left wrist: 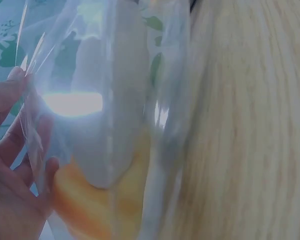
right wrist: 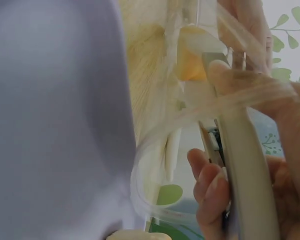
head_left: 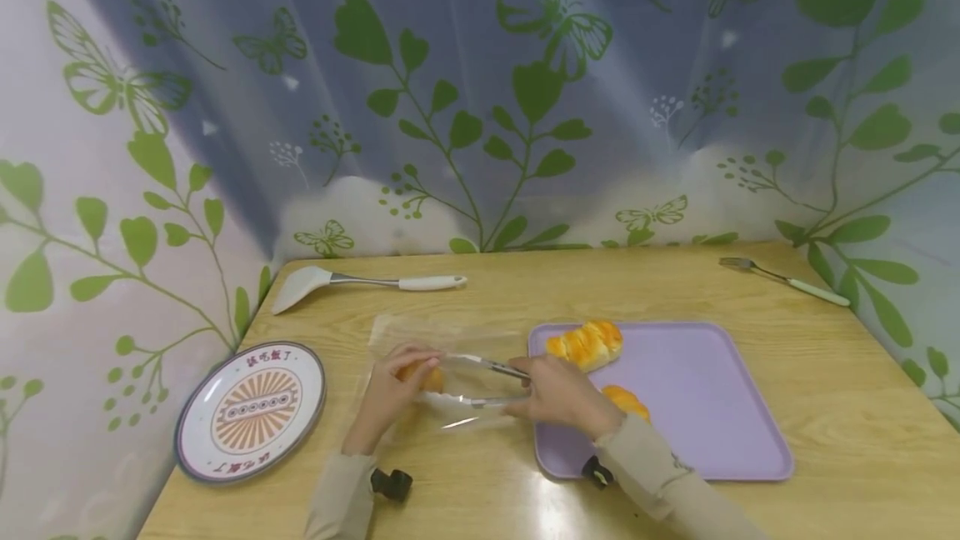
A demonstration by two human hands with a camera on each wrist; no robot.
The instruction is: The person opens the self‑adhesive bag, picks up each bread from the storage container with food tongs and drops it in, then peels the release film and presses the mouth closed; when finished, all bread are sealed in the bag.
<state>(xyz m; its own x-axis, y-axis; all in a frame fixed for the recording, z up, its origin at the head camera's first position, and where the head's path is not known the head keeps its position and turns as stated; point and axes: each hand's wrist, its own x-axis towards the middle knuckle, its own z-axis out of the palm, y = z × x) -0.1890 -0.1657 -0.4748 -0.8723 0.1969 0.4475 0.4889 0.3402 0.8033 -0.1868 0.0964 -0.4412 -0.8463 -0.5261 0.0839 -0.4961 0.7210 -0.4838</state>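
Observation:
In the head view my left hand [head_left: 401, 386] pinches the edge of a clear plastic bag [head_left: 390, 332], beside a piece of bread [head_left: 431, 377] inside it. The left wrist view shows the bag [left wrist: 35, 150] between thumb and fingers, and the bread [left wrist: 85, 200] with a tong end against it. My right hand [head_left: 562, 394] grips metal tongs [head_left: 487, 401], whose arms stand apart and reach into the bag. In the right wrist view the fingers of my right hand [right wrist: 215, 190] curl round the tongs' pale handle [right wrist: 250, 175], near the bag's mouth.
A purple tray [head_left: 690, 407] at the right holds a braided bread [head_left: 588, 346] and another bread [head_left: 624, 400]. A patterned plate [head_left: 255, 411] lies at the left. A white spatula [head_left: 431, 282] and a green-handled fork [head_left: 817, 292] lie near the back edge.

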